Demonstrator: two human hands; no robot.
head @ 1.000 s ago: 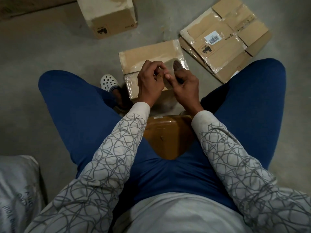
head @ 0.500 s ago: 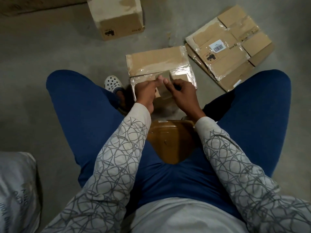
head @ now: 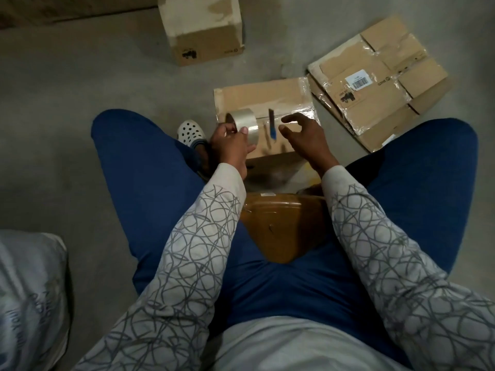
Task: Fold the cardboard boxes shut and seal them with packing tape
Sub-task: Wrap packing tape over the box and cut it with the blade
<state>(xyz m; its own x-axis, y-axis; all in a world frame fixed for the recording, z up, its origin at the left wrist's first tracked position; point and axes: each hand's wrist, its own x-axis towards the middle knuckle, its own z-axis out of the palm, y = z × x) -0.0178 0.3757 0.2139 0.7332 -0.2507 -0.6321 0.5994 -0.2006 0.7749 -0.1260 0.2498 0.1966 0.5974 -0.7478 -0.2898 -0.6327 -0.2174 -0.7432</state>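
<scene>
the box (head: 257,99) sits on the floor (head: 80,103) right between your knees, flaps folded down. shiny clear tape (head: 294,110) is already laid across its top, running on down its near side.

your left hand (head: 230,145) is up over the box's left edge, holding the roll (head: 245,124). the fingers (head: 229,129) curl through the core and the thumb presses on the outer face, so that's a proper grip.

your right hand (head: 308,140) hovers over the box's right half with nothing in it. its fingers (head: 292,117) are loosely curved and spread, with the thumb well apart from the index.

between your two hands, over the middle of the box, there's a dark and blue cutter (head: 272,125). it's blurred and neither hand touches it, and i can't tell if it's resting on the box or in the air.

other stuff around the box:
- a second box (head: 203,30) stands well beyond it on the floor, closed up
- flat boxes (head: 375,84) are stacked just right of it, the top one with a barcode label
- a white clog (head: 189,131) is just left of it
- a brown stool (head: 281,228) is on its near side, under you
- a sack (head: 26,290) is far off to the near left
</scene>
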